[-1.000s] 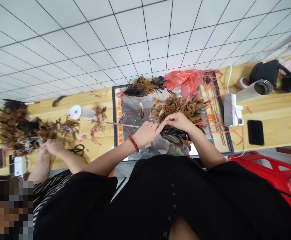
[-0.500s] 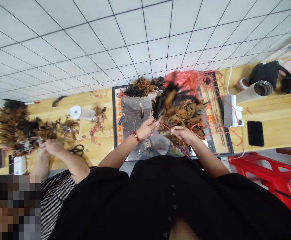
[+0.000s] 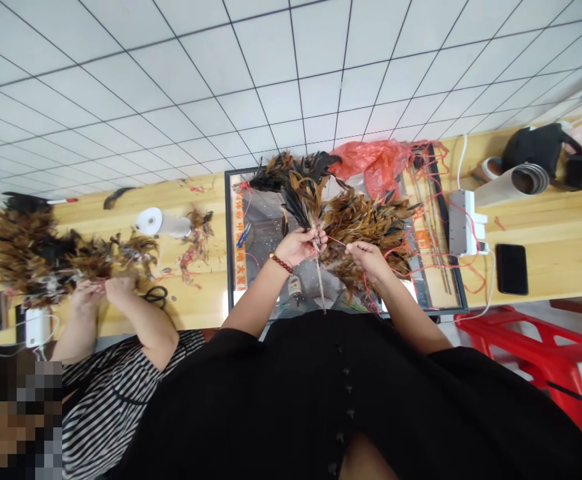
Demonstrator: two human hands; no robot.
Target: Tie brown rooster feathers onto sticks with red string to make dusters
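One feathered stick (image 3: 319,283) gripped in left hand (image 3: 298,245), red string (image 3: 337,243) pinched in right hand (image 3: 367,257), feather pile (image 3: 371,223) just behind, co-worker's hands (image 3: 101,291) on feathers (image 3: 45,260) at left

This is a small craft workshop where feather dusters are made by hand. A long wooden bench (image 3: 545,233) runs over a white tiled floor (image 3: 171,80). Brown and black feathers (image 3: 371,220) lie heaped on it, and a second heap (image 3: 31,253) sits farther left, before a co-worker (image 3: 121,393) seated at the same bench. Red string (image 3: 423,157) trails in tangles and thin rods (image 3: 433,227) lie in a bundle. Scissors (image 3: 155,293), a white roll (image 3: 153,222) and offcuts (image 3: 191,257) are strewn about. One stick (image 3: 321,287) has feathers bound to its top. A power strip (image 3: 461,223), a phone (image 3: 511,269) and a red stool (image 3: 521,333) give it a makeshift look.
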